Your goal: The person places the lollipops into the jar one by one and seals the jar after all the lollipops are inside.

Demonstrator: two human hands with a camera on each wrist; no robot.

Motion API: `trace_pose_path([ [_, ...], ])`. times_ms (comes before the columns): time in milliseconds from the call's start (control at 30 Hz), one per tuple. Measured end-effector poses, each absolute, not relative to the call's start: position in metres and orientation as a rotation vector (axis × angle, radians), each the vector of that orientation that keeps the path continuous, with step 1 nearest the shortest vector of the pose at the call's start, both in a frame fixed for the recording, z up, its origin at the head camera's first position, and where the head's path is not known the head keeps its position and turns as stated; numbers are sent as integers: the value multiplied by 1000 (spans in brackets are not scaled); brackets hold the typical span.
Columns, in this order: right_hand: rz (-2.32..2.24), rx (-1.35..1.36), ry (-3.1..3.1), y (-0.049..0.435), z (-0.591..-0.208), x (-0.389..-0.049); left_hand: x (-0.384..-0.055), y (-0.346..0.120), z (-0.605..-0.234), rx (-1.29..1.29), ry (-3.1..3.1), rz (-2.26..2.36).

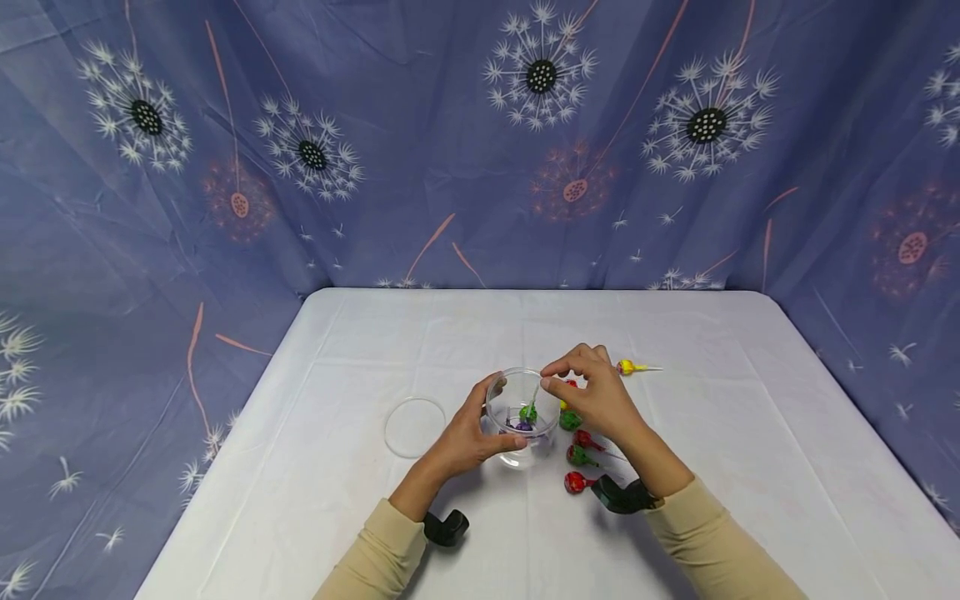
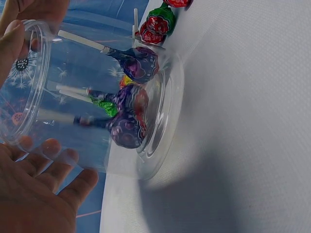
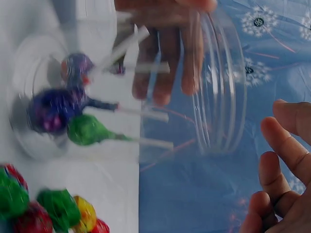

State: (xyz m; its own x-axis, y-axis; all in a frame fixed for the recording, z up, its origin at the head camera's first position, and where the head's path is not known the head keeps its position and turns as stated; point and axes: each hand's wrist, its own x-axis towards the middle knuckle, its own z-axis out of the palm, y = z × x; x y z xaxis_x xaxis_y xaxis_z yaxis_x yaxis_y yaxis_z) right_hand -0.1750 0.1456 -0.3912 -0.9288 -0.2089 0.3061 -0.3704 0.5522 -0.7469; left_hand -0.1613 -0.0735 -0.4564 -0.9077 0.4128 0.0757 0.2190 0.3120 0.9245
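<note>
So, the left hand point(image 1: 467, 433) is curled round the clear jar point(image 3: 221, 97), gripping its side. Just by the rim, the right hand point(image 1: 596, 398) pinches nothing, fingers loosely bent and apart. Below those fingertips, inside, sits a green lollipop point(image 3: 86, 130) beside purple lollipops point(image 3: 51, 110); loose lollipops point(image 1: 577, 455) lie under the right wrist.

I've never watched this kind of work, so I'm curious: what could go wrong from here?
The clear jar could tip and spill its lollipops if the left hand gripping it jerks. The right-wrist camera looks close to a loose red lollipop and might knock it.
</note>
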Motion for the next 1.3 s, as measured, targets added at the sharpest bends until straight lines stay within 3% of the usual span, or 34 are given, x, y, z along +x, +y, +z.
trace_pose_path([
  [300,1298,447,-2574,169,-388,-187,-152,-72,-434,516,2392,1623],
  [533,1273,440,-2545,183,-392,-194,-161,-73,-457,532,2405,1633],
  [1300,1236,170,-2672,245,-439,-229,-161,-74,-457,556,2414,1638],
])
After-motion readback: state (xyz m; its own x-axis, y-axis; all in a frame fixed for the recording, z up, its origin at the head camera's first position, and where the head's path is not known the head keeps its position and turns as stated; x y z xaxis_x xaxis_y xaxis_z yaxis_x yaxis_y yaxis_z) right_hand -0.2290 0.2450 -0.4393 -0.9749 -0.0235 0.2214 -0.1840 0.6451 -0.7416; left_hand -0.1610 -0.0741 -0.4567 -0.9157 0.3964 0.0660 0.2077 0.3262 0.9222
